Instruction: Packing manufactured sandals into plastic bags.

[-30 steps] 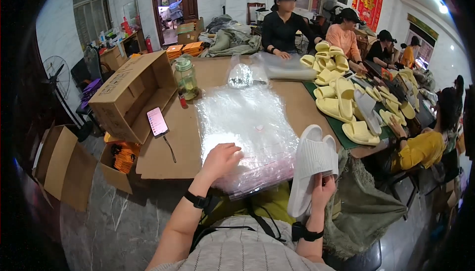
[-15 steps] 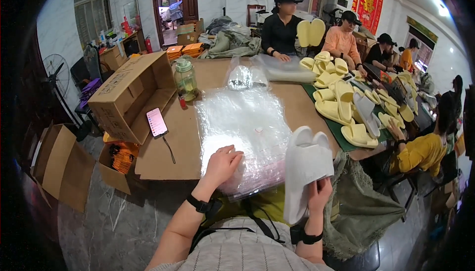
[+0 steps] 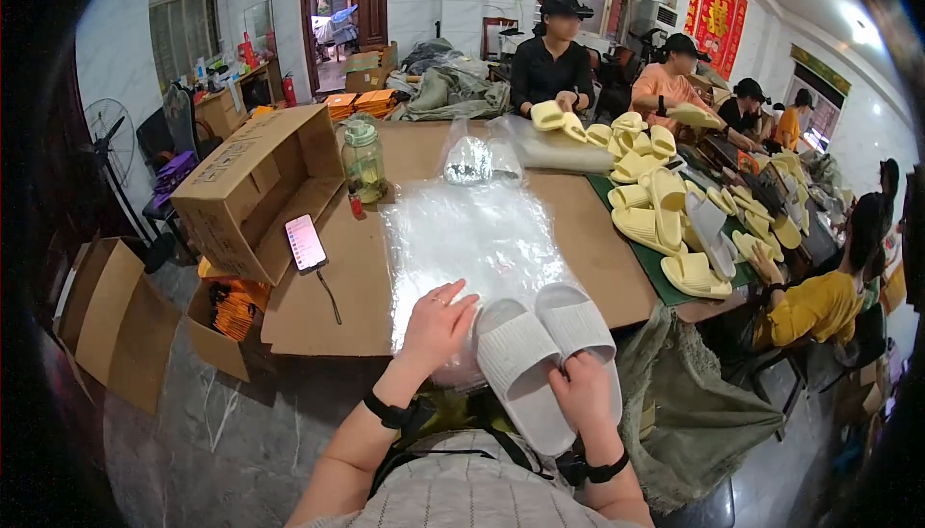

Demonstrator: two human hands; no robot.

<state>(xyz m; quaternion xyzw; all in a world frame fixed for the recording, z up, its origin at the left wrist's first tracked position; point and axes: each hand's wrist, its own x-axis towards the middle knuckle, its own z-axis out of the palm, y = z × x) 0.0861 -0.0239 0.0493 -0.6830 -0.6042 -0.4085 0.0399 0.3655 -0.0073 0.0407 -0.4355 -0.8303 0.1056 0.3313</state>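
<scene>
A pair of white slippers [image 3: 516,347] lies side by side in front of me, partly over the lower right of the plastic bags. My right hand [image 3: 582,395] grips the pair where the two meet, its fingers tucked in at the straps. On the stack of clear plastic bags [image 3: 472,239] rests my left hand [image 3: 438,321], fingers stretched and apart, close to the left slipper. At the far end of the stack, another pair of slippers sits inside a clear bag [image 3: 472,157].
An open carton [image 3: 217,186], a glass jar [image 3: 362,162], a red lighter [image 3: 356,206] and a phone [image 3: 305,242] stand or lie left on the cardboard-covered table [image 3: 318,321]. Yellow slippers [image 3: 658,220] pile up at right. Co-workers sit beyond. Green sacking [image 3: 694,403] hangs at the right edge.
The white slippers have turned from edge-on to straps-up and swung left over the bags, with my right hand. A co-worker in black has lowered a yellow pair.
</scene>
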